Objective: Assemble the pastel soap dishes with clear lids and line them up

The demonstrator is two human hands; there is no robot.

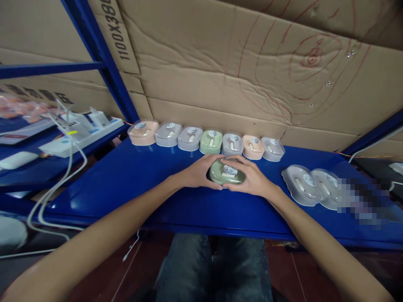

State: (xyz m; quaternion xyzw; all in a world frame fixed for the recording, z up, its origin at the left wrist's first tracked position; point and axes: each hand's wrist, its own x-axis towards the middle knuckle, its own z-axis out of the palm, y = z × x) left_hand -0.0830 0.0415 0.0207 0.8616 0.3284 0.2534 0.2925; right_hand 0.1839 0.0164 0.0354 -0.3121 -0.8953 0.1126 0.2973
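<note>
Between my two hands is a green plastic box (217,170) with a clear lid, a round sticker and a pale oblong piece on top. My left hand (201,173) wraps round its left side, fingers behind and thumb at the front. From the right, my right hand (248,175) grips the other side, its fingers reaching over the far edge. Both hands are low over the blue table (185,209); whether the box touches the surface is hidden. Beyond them, a similar green box (211,141) stands in a row with grey-lilac boxes (190,138) and peach boxes (143,133).
Two more grey boxes (304,184) sit close together at the right, beside a pixelated patch. A cardboard wall (201,75) rises behind the row. On the left shelf lies a white power strip (59,144), with white cables (71,167) hanging beside the table.
</note>
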